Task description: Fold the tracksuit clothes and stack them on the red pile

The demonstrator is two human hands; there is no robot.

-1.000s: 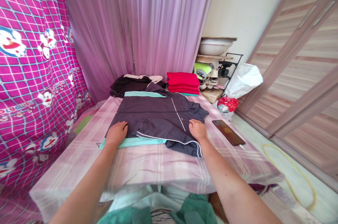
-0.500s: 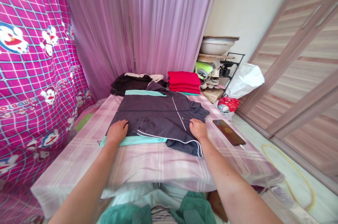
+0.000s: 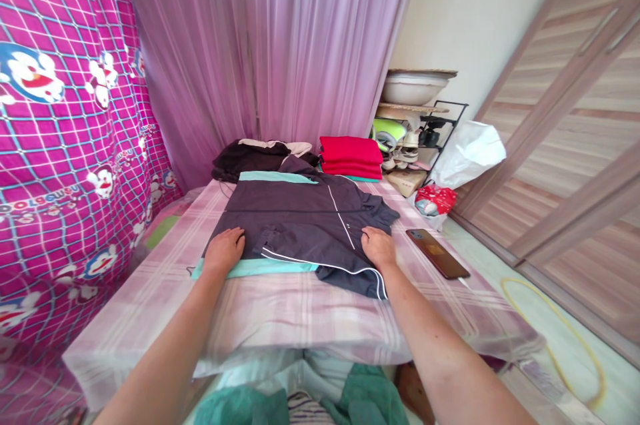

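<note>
A dark jacket (image 3: 295, 198) with mint-green bands and white piping lies spread on the table, its collar end to the right. The near sleeve (image 3: 315, 251) is folded across the body. On the jacket's lower left, by the hem, my left hand (image 3: 227, 250) rests palm down with its fingers laid on the fabric. My right hand (image 3: 379, 246) lies palm down near the collar end, just beyond the white piping, fingers on the cloth. Neither hand lifts the jacket.
Behind the jacket sit a folded red stack (image 3: 350, 157) and a dark clothes pile (image 3: 250, 158). A phone (image 3: 437, 253) with a cable lies to the right on the checked tablecloth (image 3: 310, 315). Beyond stand a shoe rack (image 3: 440, 138), a white bag (image 3: 470, 153) and a wardrobe (image 3: 565, 165).
The view has turned slightly left, so everything appears a little further right. Both hands stay in the same places on the jacket.
</note>
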